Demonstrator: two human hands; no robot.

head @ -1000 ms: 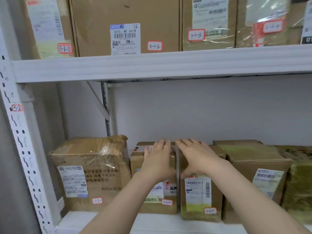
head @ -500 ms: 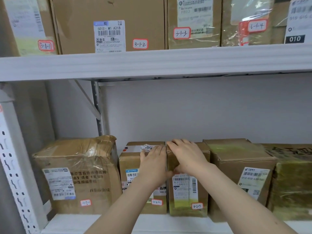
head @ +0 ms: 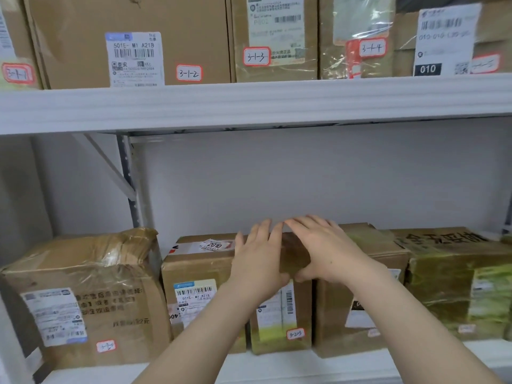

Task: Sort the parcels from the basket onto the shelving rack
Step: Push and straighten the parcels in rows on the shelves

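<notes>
Item: parcel [head: 273,322], upright on lower shelf [head: 277,367], touching right side of 2010 box [head: 199,273]. My left hand [head: 257,259] has slid off that box to join right hand [head: 324,250] on the parcel's top. Both lie flat, fingers straight, thumbs against its front. I judge it placed, ready for release.

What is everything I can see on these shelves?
Upper-shelf parcels: five, brown cardboard, top board.
Narrow parcel: one, brown, lower board, sticker 3-2-3.
Other lower parcels: at least four, brown, one greenish, either side of it.
Number stickers: several, white with red edge, parcel fronts.
Shelving rack: one, white, before a pale wall.
Left hand: one, laid on the narrow parcel's top left edge.
Right hand: one, fingers spread on the same top.
</notes>
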